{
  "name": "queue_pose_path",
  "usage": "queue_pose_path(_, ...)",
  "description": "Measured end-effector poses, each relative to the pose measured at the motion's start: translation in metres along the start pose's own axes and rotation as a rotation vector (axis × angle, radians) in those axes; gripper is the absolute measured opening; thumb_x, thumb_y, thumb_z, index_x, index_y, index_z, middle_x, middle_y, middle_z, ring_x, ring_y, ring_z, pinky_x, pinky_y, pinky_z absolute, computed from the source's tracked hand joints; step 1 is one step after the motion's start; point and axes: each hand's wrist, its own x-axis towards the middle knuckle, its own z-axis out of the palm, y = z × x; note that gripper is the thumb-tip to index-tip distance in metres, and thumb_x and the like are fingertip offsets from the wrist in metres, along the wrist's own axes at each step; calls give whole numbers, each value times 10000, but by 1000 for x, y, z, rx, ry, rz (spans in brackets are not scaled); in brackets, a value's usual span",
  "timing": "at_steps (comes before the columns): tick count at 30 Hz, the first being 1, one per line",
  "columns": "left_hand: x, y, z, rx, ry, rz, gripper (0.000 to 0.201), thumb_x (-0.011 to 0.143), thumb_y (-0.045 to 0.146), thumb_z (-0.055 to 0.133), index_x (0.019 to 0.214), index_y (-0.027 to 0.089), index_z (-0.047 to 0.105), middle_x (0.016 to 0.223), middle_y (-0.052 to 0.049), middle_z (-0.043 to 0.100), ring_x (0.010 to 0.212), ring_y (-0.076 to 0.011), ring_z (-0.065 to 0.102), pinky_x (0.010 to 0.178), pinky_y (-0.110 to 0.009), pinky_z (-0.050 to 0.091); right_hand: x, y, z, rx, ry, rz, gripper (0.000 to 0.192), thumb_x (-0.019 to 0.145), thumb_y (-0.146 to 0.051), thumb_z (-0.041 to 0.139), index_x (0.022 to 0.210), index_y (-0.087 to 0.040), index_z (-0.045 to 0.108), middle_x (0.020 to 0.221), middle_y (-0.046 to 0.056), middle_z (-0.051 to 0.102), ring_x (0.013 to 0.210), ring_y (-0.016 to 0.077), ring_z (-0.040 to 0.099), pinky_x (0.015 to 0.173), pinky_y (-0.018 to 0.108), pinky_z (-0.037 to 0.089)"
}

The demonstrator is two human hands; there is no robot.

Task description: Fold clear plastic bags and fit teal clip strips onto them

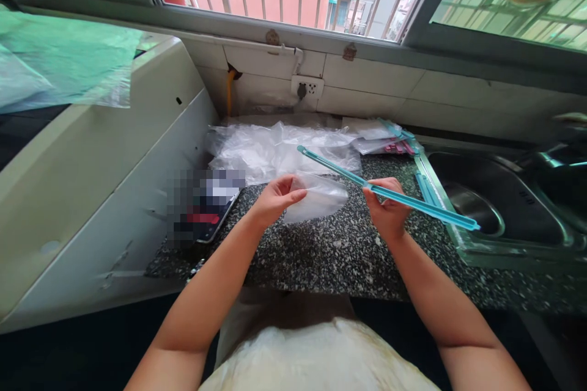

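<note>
Between thumb and fingers my left hand (280, 198) pinches the edge of a small clear plastic bag (316, 198), which hangs to the right above the counter. My right hand (389, 209) grips a long turquoise bag sealing clip (413, 198) near its middle. The clip slants from upper left to lower right, its far end above the bag and apart from it. A heap of clear plastic bags (279, 146) lies behind my hands. At the back right are pink clips (398, 148), and more turquoise clips (426, 189) rest by the sink's edge.
Speckled dark stone forms the counter (312, 256). To the right is a metal sink (527, 195). On the left, a phone (217, 220), partly pixelated, lies beside a pale appliance panel (137, 195). A wall socket (308, 87) with a black plug sits below the barred window.
</note>
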Motion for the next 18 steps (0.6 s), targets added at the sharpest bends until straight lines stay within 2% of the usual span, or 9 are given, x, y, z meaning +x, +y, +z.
queue_pose_path(7,-1,-1,-1,11,-25,15,221,582,340,789,681,174,681,652,-6,622,619,-114,534,603,-234,435,-7,-6,8,0,-117,-30,46,782,-227,633,815,-253,615,714,-7,664,660,170,597,656,356,496)
queue_pose_path(12,1,-1,1,3,-53,-3,233,609,346,774,721,162,687,686,-18,626,630,-111,541,609,-232,430,-9,-10,8,34,-128,-60,93,774,-206,643,846,-255,612,754,-6,671,679,166,597,658,341,494)
queue_pose_path(18,4,-3,1,13,-17,-29,254,587,352,787,674,150,661,632,5,594,580,-87,505,565,-210,396,-10,-12,6,72,-119,-61,171,757,-168,657,888,-265,608,777,-7,661,692,165,582,660,333,484)
